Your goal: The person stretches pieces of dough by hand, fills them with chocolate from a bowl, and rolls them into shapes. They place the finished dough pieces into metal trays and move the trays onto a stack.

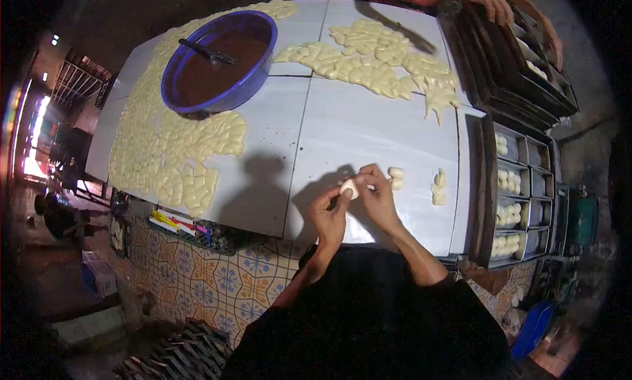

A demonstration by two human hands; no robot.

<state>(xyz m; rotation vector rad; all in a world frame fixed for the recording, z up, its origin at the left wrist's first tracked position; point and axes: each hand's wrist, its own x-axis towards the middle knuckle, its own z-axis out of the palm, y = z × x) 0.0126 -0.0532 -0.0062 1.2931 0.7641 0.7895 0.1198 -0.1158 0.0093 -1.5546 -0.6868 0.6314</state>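
Between my two hands, above the front part of the white tabletop (368, 130), is a small pale piece of dough (349, 188). My left hand (329, 212) grips it from the left with thumb and fingers. From the right, my right hand (376, 192) pinches at its edge with bent fingers. Just beyond the right hand lies a small shaped dough roll (395, 177). Farther right rests another twisted dough piece (439, 187).
A blue basin (172, 103) of brown filling with a dark spatula stands among flattened dough pieces (178, 149) at left. More dough pieces (375, 57) lie at the back. Metal baking pans (526, 225) with dough rolls stand at right. Another person's hand (498, 8) is over stacked trays.
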